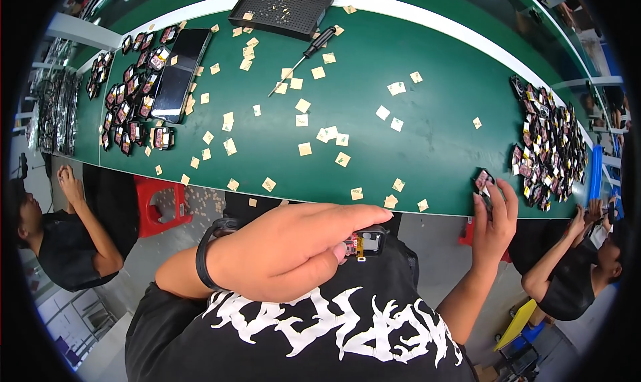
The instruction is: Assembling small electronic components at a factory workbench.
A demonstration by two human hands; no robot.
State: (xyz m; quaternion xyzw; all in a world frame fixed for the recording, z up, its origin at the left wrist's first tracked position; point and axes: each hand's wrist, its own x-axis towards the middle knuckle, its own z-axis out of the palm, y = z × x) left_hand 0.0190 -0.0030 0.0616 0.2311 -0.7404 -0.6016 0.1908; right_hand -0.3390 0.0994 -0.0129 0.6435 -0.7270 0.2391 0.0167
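Close to my chest, my left hand (294, 245) is closed on a small black device casing (371, 242). Red circuit parts and a yellow strip show in its open side, while the palm hides the rest. Out to the right at the table's front edge, my right hand (495, 212) grips a second black casing (482, 178) with a pinkish inside, between thumb and fingers. Beyond that hand lies a dense pile of similar casings (547, 142), some with yellow strips.
Small beige paper squares (302, 106) are scattered over the green table (441, 108). A screwdriver (314, 48) lies near a black tray (280, 12) at the far side. More casings (130, 92) surround a black flat-screen device (181, 75) at left. Co-workers sit on both sides; a red stool (160, 205) stands left.
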